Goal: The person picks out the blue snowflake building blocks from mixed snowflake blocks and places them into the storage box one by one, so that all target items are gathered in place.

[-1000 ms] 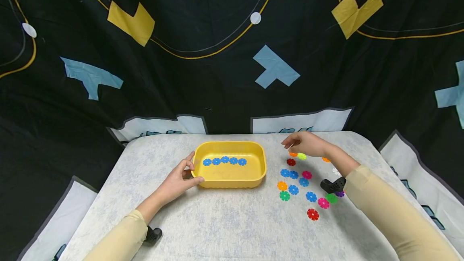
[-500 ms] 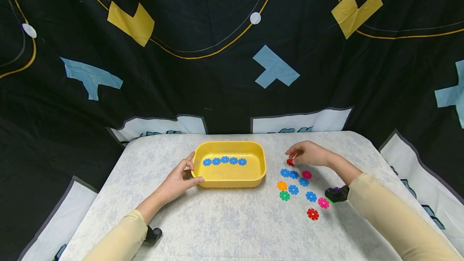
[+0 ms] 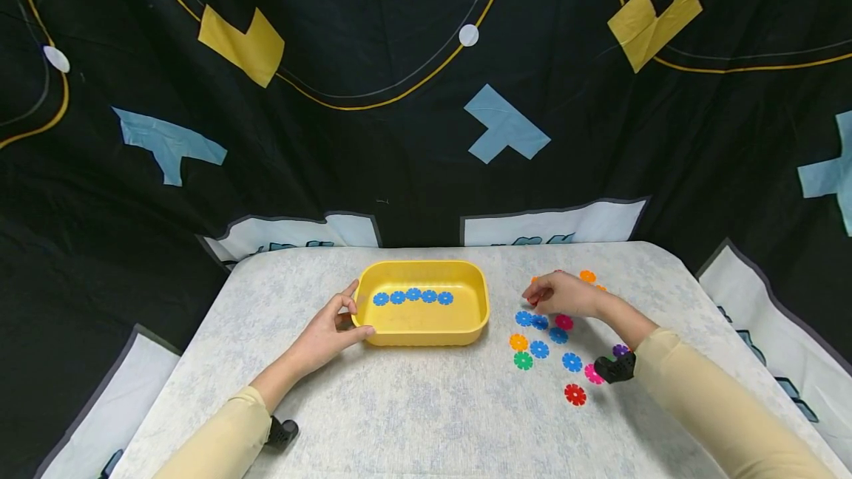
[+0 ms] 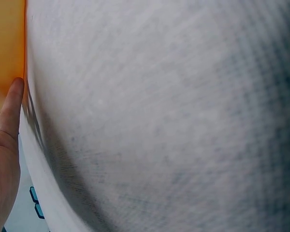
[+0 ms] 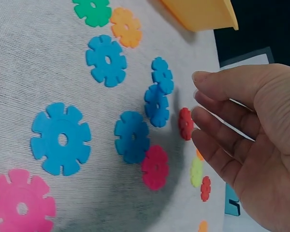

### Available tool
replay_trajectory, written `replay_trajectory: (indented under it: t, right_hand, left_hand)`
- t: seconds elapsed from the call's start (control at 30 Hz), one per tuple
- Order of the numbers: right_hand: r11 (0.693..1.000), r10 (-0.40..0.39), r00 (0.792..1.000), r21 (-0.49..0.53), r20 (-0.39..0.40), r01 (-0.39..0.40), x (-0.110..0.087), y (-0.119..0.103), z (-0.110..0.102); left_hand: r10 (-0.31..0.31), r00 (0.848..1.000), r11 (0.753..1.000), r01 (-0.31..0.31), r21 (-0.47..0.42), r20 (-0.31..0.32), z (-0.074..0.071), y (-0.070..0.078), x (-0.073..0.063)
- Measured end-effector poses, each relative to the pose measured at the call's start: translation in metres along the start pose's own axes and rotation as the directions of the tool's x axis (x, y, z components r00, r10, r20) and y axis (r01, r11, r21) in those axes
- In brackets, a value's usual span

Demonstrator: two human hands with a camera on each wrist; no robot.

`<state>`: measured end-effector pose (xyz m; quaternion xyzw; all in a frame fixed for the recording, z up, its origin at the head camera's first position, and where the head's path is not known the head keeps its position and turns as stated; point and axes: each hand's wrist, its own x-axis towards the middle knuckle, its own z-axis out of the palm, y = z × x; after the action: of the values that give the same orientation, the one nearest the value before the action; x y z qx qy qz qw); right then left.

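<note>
My left hand (image 3: 326,327) holds the near left corner of a yellow plastic tub (image 3: 426,338), thumb along its front wall and fingers at its left rim. In the left wrist view, the thumb (image 4: 12,104) lies straight against the tub wall. Inside the tub, several blue snowflake discs (image 3: 413,294) lie in a row. My right hand (image 3: 566,294) reaches low over a red snowflake disc (image 5: 185,123), fingertips right at it and mostly covering it in the head view. Nothing shows between thumb and fingers in the right wrist view. Blue discs (image 3: 523,318) lie just nearer.
Right of the tub, loose discs are scattered on the pale cloth: an orange disc (image 3: 518,342), a green disc (image 3: 523,361), a red disc (image 3: 575,395), a pink disc (image 5: 22,205) and others. Black fabric (image 3: 413,168) hangs behind the table.
My right hand has come nearer and lower, from above the far orange and yellow-green discs down to the red disc. The left hand and the tub have stayed in place.
</note>
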<state>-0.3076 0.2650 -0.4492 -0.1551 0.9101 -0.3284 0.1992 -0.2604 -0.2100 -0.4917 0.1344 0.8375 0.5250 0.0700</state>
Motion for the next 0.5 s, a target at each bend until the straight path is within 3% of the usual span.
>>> replay_trajectory:
  t: [0.5]
  right_hand:
    - [1.000,0.028,1.000,0.001,-0.009,-0.028,0.003,0.010,0.016]
  left_hand:
    - [0.033,0.999,0.999,-0.033,-0.006,-0.002,-0.001,-0.006,0.002]
